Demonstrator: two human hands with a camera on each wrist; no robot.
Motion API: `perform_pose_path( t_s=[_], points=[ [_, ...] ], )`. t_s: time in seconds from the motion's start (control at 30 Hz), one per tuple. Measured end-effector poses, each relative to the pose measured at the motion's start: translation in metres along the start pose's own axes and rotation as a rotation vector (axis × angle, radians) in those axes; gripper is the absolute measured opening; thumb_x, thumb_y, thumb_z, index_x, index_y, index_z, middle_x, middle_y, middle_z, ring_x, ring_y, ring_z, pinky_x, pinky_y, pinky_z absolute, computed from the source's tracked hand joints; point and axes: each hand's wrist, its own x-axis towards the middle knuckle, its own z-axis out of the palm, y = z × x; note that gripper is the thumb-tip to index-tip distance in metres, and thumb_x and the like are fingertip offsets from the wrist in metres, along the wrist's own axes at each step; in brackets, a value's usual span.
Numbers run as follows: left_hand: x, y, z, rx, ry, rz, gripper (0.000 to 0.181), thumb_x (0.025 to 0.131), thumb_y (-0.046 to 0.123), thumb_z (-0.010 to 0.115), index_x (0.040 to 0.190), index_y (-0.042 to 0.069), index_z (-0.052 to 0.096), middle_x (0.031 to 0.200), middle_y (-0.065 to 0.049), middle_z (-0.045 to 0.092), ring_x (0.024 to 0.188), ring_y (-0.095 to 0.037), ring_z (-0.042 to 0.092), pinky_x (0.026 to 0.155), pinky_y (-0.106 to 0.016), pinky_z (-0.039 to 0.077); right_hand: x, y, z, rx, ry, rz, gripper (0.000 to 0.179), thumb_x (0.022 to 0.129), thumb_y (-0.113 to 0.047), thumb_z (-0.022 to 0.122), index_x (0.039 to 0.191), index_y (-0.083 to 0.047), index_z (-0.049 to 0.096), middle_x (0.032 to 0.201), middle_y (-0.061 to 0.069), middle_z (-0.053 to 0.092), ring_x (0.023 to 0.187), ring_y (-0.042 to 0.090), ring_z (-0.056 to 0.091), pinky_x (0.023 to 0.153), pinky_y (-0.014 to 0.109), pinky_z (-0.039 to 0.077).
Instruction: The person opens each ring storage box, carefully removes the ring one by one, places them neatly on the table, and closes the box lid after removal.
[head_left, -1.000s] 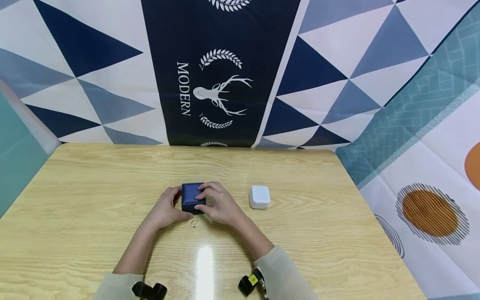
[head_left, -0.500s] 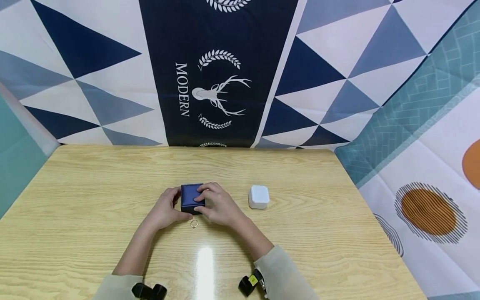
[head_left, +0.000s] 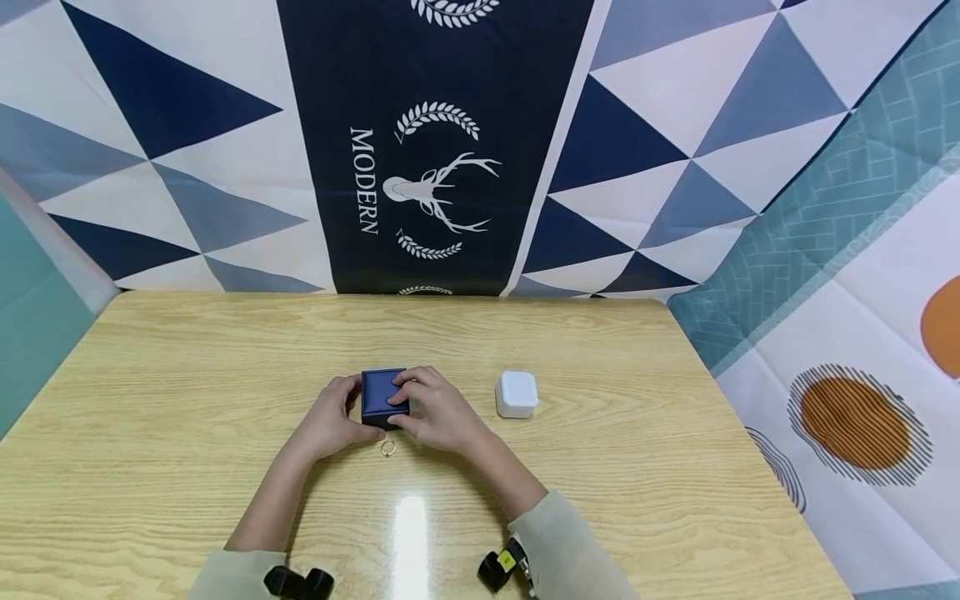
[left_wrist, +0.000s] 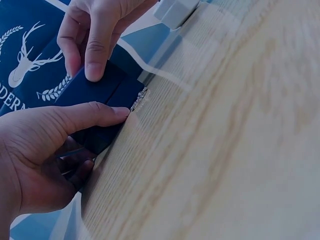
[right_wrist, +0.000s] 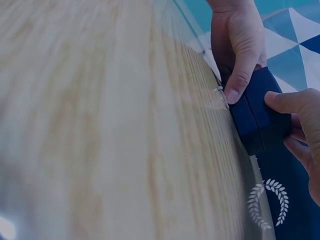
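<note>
A small dark blue ring box with a smooth lid sits on the wooden table, its lid down. My left hand grips the lower part from the left, thumb along the front side. From the right, my right hand holds the lid, with fingers over the top and thumb at the front. A seam between lid and base shows across the box in the right wrist view. Just in front of the box lies a thin gold-coloured ring; sparkling stones show on the ring in the left wrist view.
To the right of the hands stands a white rounded cube. The wooden table ends at a patterned cloth backdrop behind. Light glares off the tabletop in front of the ring.
Both hands keep their hold on the ring box, and its lid stays down. Only a slight shift of the whole head view shows.
</note>
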Motion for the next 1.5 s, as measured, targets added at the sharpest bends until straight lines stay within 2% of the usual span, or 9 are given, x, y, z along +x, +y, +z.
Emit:
perform_pose_path(
  t_s=[0.27,0.47,0.57,0.77,0.97,1.1,1.23,1.37,1.5],
  points=[
    [-0.002,-0.001,-0.002,0.003,-0.009,-0.002,0.091,0.067,0.023,0.084,0.138,-0.007,0.035,0.125,-0.023,0.045,0.113,-0.037,0.047,0.095,-0.049,0.044,0.0,-0.005,-0.004,-0.097,-0.043,0.006,0.019,0.082,-0.024,0.073,0.098,-0.015,0.069,0.119,0.0,0.059,0.116,0.015,0.052,0.098,0.029,0.047],
    [-0.004,-0.002,-0.003,0.019,-0.007,0.008,0.091,0.067,0.025,0.084,0.137,-0.008,0.036,0.124,-0.023,0.046,0.111,-0.035,0.048,0.093,-0.048,0.045,-0.002,-0.005,-0.004,-0.091,-0.035,0.017,0.023,0.083,-0.029,0.071,0.102,-0.017,0.069,0.122,0.0,0.059,0.116,0.015,0.052,0.097,0.029,0.048],
    [-0.004,-0.001,-0.004,0.025,-0.014,0.011,0.094,0.067,0.026,0.084,0.138,-0.009,0.033,0.124,-0.024,0.046,0.11,-0.036,0.048,0.093,-0.048,0.046,-0.003,-0.004,-0.004,-0.085,-0.021,0.036,0.024,0.084,-0.032,0.069,0.103,-0.018,0.069,0.121,0.0,0.059,0.115,0.014,0.052,0.097,0.029,0.047],
    [-0.006,0.002,-0.01,0.029,-0.037,0.004,0.104,0.067,0.029,0.084,0.144,-0.006,0.025,0.132,-0.026,0.041,0.12,-0.04,0.045,0.1,-0.052,0.042,-0.003,-0.002,-0.01,-0.11,0.026,0.073,0.025,0.086,-0.034,0.066,0.105,-0.017,0.069,0.115,0.001,0.062,0.111,0.015,0.054,0.096,0.028,0.047],
    [-0.011,0.006,-0.017,0.046,-0.025,0.044,0.101,0.067,0.036,0.083,0.145,0.002,0.028,0.134,-0.025,0.044,0.121,-0.043,0.045,0.099,-0.056,0.041,-0.005,0.001,-0.015,-0.151,0.076,0.109,0.027,0.086,-0.033,0.066,0.105,-0.015,0.068,0.11,0.001,0.065,0.106,0.016,0.058,0.091,0.03,0.05],
    [-0.014,0.01,-0.022,0.04,-0.005,0.052,0.096,0.07,0.042,0.08,0.144,0.004,0.031,0.138,-0.023,0.043,0.122,-0.043,0.045,0.097,-0.056,0.042,-0.006,0.003,-0.019,-0.144,0.1,0.172,0.026,0.086,-0.033,0.066,0.105,-0.015,0.067,0.104,0.0,0.067,0.095,0.016,0.063,0.078,0.027,0.053],
    [-0.017,0.017,-0.023,0.017,0.046,0.064,0.087,0.074,0.045,0.076,0.141,0.006,0.037,0.139,-0.019,0.044,0.124,-0.039,0.045,0.097,-0.052,0.044,-0.008,0.004,-0.025,-0.121,0.096,0.244,0.026,0.086,-0.033,0.065,0.104,-0.015,0.068,0.101,0.0,0.069,0.085,0.015,0.064,0.069,0.021,0.051],
    [-0.019,0.029,-0.022,0.013,0.107,0.09,0.075,0.076,0.04,0.076,0.136,0.006,0.045,0.136,-0.016,0.049,0.12,-0.035,0.049,0.095,-0.049,0.046,-0.011,0.005,-0.035,-0.11,0.092,0.286,0.026,0.086,-0.034,0.066,0.104,-0.015,0.069,0.097,0.002,0.069,0.081,0.014,0.062,0.066,0.02,0.048],
    [-0.021,0.043,-0.018,0.009,0.139,0.109,0.067,0.077,0.031,0.076,0.133,0.006,0.048,0.132,-0.015,0.051,0.115,-0.032,0.05,0.093,-0.047,0.046,-0.014,0.005,-0.048,-0.101,0.1,0.323,0.027,0.085,-0.034,0.065,0.104,-0.015,0.069,0.096,0.002,0.068,0.08,0.014,0.061,0.065,0.022,0.048]
  ],
)
